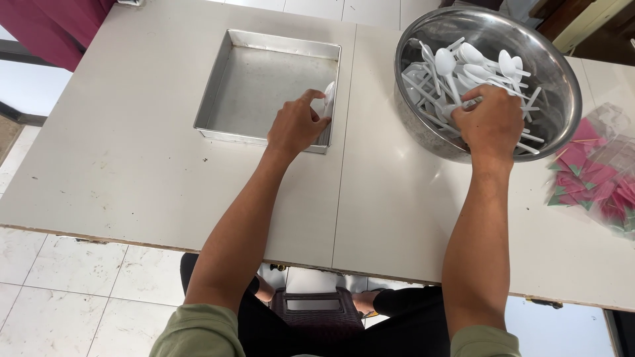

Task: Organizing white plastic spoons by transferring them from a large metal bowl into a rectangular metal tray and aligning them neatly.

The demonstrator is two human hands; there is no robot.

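We see a white plastic spoon [329, 97] pinched in the fingers of the left hand [296, 125], held against the right inner wall of a square metal tray [218, 86]. The right hand [490, 123] reaches into a round steel bowl [562, 112] and closes on a heap of white plastic spoons [463, 63]. Tray and bowl sit near each other on the pale surface [119, 165]. At the right edge lies a clear bag of pink packets [598, 175].
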